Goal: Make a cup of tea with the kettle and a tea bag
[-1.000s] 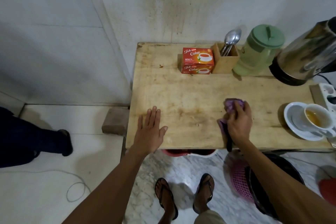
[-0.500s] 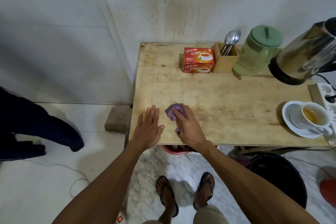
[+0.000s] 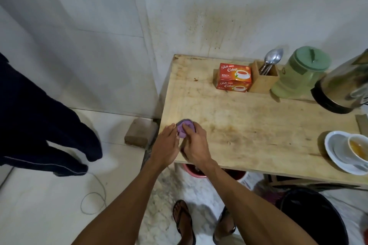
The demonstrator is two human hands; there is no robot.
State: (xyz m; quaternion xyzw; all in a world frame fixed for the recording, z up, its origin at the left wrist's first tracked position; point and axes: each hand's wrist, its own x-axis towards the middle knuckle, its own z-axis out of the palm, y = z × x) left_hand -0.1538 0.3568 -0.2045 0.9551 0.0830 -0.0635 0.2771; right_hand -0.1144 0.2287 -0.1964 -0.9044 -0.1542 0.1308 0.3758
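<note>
A stained wooden worktop (image 3: pixel 249 125) fills the right of the frame against a white wall. Along its far edge, from left to right, stand a red tea box (image 3: pixel 234 77), a wooden spoon holder (image 3: pixel 263 80), a green jar (image 3: pixel 298 73) and a steel kettle (image 3: pixel 344 89). At lower right a cup (image 3: pixel 358 148) sits on a white saucer (image 3: pixel 334 151). A purple cloth (image 3: pixel 184 128) lies at the near left corner.
</note>
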